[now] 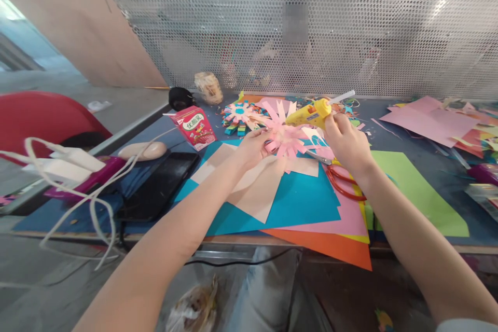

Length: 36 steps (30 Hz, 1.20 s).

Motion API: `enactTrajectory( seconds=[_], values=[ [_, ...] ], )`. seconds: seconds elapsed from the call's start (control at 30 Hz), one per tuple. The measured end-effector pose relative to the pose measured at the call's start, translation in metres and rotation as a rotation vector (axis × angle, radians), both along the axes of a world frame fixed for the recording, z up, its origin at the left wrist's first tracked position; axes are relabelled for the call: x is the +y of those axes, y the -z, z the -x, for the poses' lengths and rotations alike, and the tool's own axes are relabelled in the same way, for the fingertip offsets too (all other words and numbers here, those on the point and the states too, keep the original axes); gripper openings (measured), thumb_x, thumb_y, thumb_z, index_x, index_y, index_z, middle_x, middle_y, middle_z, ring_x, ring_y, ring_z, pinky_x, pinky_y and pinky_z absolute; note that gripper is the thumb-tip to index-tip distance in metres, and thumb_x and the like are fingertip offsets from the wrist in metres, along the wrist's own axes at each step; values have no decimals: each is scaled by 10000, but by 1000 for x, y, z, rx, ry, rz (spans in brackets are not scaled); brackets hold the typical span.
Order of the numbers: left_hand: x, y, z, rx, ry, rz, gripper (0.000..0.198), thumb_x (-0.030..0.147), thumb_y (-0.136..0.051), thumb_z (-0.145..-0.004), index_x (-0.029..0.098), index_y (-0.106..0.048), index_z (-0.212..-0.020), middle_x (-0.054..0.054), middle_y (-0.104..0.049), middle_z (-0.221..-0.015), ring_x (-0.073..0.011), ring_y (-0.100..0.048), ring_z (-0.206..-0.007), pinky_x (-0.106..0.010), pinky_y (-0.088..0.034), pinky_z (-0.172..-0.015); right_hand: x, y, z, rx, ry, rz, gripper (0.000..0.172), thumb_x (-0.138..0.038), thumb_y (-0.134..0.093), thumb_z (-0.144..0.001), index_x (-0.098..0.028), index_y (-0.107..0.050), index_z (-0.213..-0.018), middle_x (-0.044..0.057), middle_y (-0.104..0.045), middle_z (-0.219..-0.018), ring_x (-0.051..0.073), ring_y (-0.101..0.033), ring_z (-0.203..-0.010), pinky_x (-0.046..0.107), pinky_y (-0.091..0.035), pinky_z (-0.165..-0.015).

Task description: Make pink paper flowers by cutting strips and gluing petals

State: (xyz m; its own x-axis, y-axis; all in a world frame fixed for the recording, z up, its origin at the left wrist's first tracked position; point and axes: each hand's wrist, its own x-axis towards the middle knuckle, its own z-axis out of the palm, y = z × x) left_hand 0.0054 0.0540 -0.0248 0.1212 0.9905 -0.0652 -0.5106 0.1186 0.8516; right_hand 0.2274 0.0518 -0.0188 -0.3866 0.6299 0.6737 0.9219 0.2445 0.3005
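My left hand (253,146) pinches a pink paper flower (286,137) with fringed petals, held just above the table. A yellow hot-glue gun (311,113) is gripped in my right hand (347,141), its nozzle pointing left at the flower and a white glue stick poking out behind. Under both hands lie overlapping coloured paper sheets (299,202) in blue, beige, pink and orange. Red-handled scissors (344,182) rest on the sheets below my right wrist.
A finished multicoloured paper flower (239,114) lies further back. A red drink carton (194,127), a black tablet (161,184), white cables (73,187) and a power adapter sit left. Green paper (420,187) and pink sheets (431,122) lie right. A perforated metal screen (311,21) backs the table.
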Motion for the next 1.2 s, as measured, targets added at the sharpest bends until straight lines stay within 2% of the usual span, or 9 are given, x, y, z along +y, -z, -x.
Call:
enactTrajectory(
  seconds=[0.27, 0.43, 0.63, 0.73, 0.8, 0.9, 0.97, 1.1, 1.2],
  values=[
    [2, 0, 0, -10, -21, -8, 266, 73, -658, -693, 143, -433, -570, 59, -470, -495, -43, -426, -405, -201, -382, -441, -2, -6, 1, 116, 20, 111, 393, -202, -334, -871, -145, -432, -1247, 172, -553, -1091, 237, -585, -832, 287, -449, -533],
    [1, 0, 1, -4, -1, -14, 264, 49, -604, -730, 148, -428, -560, 51, -457, -495, -44, -401, -400, -207, -366, -439, 2, -14, -4, 438, 57, 154, 380, -350, -396, -861, -140, -452, -1171, 177, -533, -1077, 241, -588, -809, 320, -448, -568],
    [1, -1, 3, 12, 107, -78, 219, 68, -578, -762, 141, -461, -592, 51, -425, -500, -38, -383, -409, -185, -337, -432, 38, 11, -40, 758, 300, 225, 492, -474, -532, -759, -77, -503, -1048, 168, -568, -872, 291, -579, -831, 404, -446, -657],
    [1, 0, 4, 17, 142, -104, 197, 117, -603, -762, 142, -470, -619, 53, -423, -519, -39, -384, -422, -179, -339, -437, 45, 20, -49, 768, 412, 214, 553, -523, -604, -686, -39, -575, -953, 229, -570, -883, 358, -538, -896, 500, -418, -693],
    [1, 1, 4, 20, 150, -123, 197, 135, -614, -760, 143, -472, -624, 54, -419, -523, -41, -388, -429, -180, -350, -446, 40, 17, -43, 655, 311, 164, 552, -563, -566, -713, -69, -601, -957, 240, -567, -976, 378, -502, -981, 555, -383, -756],
    [1, 1, 5, 14, 132, -122, 184, 117, -581, -782, 139, -480, -630, 48, -430, -530, -39, -389, -422, -178, -346, -439, 24, 6, -25, 392, -123, 268, 452, -530, -501, -796, -189, -591, -1078, 143, -593, -1089, 304, -491, -1072, 533, -346, -890],
    [1, 1, 5, 4, 117, -102, 197, 93, -559, -793, 142, -470, -624, 51, -427, -524, -39, -396, -415, -177, -353, -442, 16, 1, -14, 279, -303, 336, 464, -509, -568, -764, -220, -577, -1127, 105, -598, -1146, 287, -481, -1115, 515, -325, -945],
    [1, 1, 4, -2, 120, -73, 233, 75, -565, -786, 151, -438, -606, 60, -414, -507, -42, -400, -407, -187, -376, -456, 16, 1, -6, 318, -366, 414, 247, -318, -494, -845, -215, -654, -1002, 66, -670, -1050, 226, -579, -1011, 399, -410, -888],
    [2, 1, 5, -3, 134, -90, 202, 75, -562, -787, 145, -458, -628, 51, -437, -525, -39, -398, -412, -177, -352, -439, 20, 1, -11, 442, -318, 440, 246, -266, -459, -852, -201, -691, -898, 58, -705, -899, 190, -631, -843, 314, -467, -751]
  ],
)
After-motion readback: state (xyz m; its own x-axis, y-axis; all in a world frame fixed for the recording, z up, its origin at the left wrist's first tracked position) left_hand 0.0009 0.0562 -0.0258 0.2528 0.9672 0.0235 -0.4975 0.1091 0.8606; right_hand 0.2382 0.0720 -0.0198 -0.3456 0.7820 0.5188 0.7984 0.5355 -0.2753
